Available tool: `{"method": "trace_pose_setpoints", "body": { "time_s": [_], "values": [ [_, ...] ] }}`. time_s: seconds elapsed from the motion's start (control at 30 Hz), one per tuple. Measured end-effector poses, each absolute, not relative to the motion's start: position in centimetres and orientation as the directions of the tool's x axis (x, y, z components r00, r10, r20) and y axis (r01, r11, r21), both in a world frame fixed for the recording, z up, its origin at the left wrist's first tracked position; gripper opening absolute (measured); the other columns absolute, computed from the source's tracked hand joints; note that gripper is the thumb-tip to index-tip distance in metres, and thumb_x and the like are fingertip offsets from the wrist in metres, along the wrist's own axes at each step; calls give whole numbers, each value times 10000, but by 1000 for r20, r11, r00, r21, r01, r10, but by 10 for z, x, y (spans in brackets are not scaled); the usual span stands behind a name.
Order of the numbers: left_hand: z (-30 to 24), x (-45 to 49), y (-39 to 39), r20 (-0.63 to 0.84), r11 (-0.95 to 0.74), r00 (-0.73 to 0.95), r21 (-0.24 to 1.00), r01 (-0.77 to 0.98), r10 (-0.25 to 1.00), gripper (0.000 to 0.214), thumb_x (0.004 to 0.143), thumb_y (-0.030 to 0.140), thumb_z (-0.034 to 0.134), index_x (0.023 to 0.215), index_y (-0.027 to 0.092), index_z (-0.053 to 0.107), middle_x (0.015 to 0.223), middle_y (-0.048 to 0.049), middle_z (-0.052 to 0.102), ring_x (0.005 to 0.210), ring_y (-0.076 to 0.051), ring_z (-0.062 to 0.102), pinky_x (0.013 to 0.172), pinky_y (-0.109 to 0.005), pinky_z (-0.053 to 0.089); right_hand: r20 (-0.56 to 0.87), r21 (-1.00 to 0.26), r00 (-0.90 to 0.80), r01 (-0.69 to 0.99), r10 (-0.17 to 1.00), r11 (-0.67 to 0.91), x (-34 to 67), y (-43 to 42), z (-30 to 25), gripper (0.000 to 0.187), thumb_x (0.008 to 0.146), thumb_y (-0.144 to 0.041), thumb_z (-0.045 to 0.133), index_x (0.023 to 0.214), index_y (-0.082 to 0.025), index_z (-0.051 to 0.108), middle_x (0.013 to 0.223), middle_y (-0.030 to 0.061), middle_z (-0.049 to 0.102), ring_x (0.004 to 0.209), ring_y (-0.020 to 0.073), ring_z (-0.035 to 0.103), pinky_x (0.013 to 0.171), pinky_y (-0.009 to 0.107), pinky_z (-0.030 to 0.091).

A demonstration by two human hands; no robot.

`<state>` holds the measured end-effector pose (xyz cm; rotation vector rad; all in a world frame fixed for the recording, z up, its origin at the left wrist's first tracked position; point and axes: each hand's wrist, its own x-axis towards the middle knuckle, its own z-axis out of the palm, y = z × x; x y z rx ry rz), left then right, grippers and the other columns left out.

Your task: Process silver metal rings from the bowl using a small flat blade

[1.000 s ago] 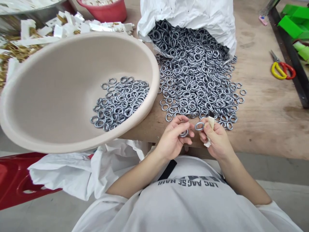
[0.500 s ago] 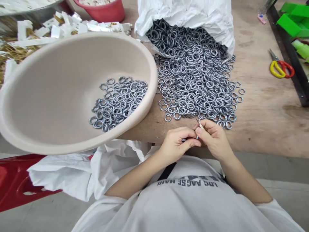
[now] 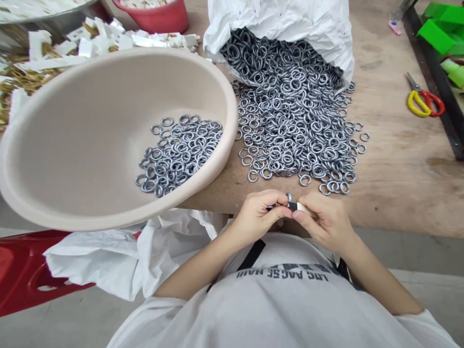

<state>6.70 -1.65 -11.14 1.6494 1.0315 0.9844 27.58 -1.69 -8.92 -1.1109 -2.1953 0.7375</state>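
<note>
Between the thumb and fingers of my left hand (image 3: 259,212), a grey ring (image 3: 289,196) is pinched, with part of it hidden. My right hand (image 3: 326,220) is closed on a small blade tool (image 3: 301,208) with a dark tip and a cream-coloured handle. That dark tip meets the ring near my left thumb. Just beyond my hands spreads a heap of grey rings (image 3: 290,125), spilling from a white sack (image 3: 282,19). To the left stands a large beige basin (image 3: 90,125), with more grey rings (image 3: 177,159) gathered at its right side.
Red-and-yellow-handled scissors (image 3: 425,102) lie at the right of the wooden table (image 3: 398,183). Green bins (image 3: 440,31) sit past a dark frame bar. White and gold pieces (image 3: 87,43) and a red tub (image 3: 155,14) are behind the basin. A red stool (image 3: 32,270) is at lower left.
My right hand has turned and shifted slightly, so the blade tool now points left instead of up toward the heap. The ring in my left hand has come into clearer view.
</note>
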Motion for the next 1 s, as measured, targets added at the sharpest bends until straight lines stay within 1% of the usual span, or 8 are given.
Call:
{"method": "trace_pose_setpoints", "body": {
  "time_s": [0.23, 0.37, 0.43, 0.57, 0.67, 0.73, 0.83, 1.0],
  "values": [
    [-109, 63, -16, 214, -304, 401, 936, 177, 891, 241, 942, 362, 655, 786, 180, 679, 716, -10, 645, 686, -126, 583, 689, -235, 437, 138, -742, -522, 508, 841, 437, 279, -14, -93, 371, 1005, -409, 524, 697, -202, 520, 638, -31, 474, 598, 115, 441, 592, 274, 279],
    [-106, 58, -22, 261, -337, 568, 941, 31, 780, 195, 932, 313, 676, 804, 167, 677, 778, -34, 666, 754, -134, 617, 751, -241, 470, 75, -670, -294, 693, 953, 267, 281, 0, -108, 408, 1023, -483, 464, 744, -208, 577, 631, -24, 519, 604, 136, 481, 600, 277, 290],
    [-107, 56, -25, 212, -238, 547, 971, -24, 810, 195, 927, 316, 684, 808, 162, 667, 779, -36, 661, 752, -129, 613, 742, -237, 471, 84, -545, -194, 812, 977, 208, 279, 7, -115, 371, 1010, -507, 480, 851, -208, 630, 727, 7, 617, 663, 165, 541, 603, 288, 287],
    [-113, 54, -26, -77, 169, 353, 957, -237, 932, 340, 964, 420, 602, 758, 150, 581, 741, -12, 641, 468, -36, 420, 467, -183, 311, 88, -268, -164, 946, 983, 181, 273, 13, -124, 286, 973, -461, 569, 1032, -198, 665, 977, 79, 711, 786, 228, 613, 607, 311, 281],
    [-113, 56, -24, -228, 333, 285, 851, -407, 931, 363, 935, 393, 624, 707, 159, 466, 728, -8, 661, 387, -3, 324, 404, -164, 202, 90, -331, -170, 924, 981, 190, 273, 13, -123, 211, 984, -378, 555, 989, -196, 662, 975, 87, 702, 824, 236, 617, 635, 315, 320],
    [-110, 58, -21, -286, 394, 290, 801, -450, 913, 243, 880, 314, 671, 804, 179, 484, 718, -1, 680, 380, -12, 338, 400, -152, 207, 101, -572, -170, 796, 980, 197, 275, 12, -119, 195, 991, -368, 545, 952, -202, 639, 919, 67, 682, 826, 218, 607, 668, 309, 366],
    [-109, 66, -20, -316, 443, 329, 772, -457, 890, 226, 860, 294, 668, 1013, 202, 529, 731, 10, 683, 381, -26, 351, 389, -149, 200, -24, -940, -189, 339, 982, 42, 272, 6, -115, 226, 999, -433, 541, 933, -223, 591, 787, -1, 619, 645, 139, 539, 596, 266, 380],
    [-115, 82, -24, -274, 395, 332, 834, -385, 903, 275, 887, 411, 706, 987, 172, 612, 799, 6, 644, 436, -14, 381, 406, -157, 256, -197, -948, -333, -176, 922, -267, 256, -6, -118, 246, 967, -464, 610, 909, -229, 565, 729, -47, 584, 491, 65, 433, 457, 213, 289]
  ]
}}
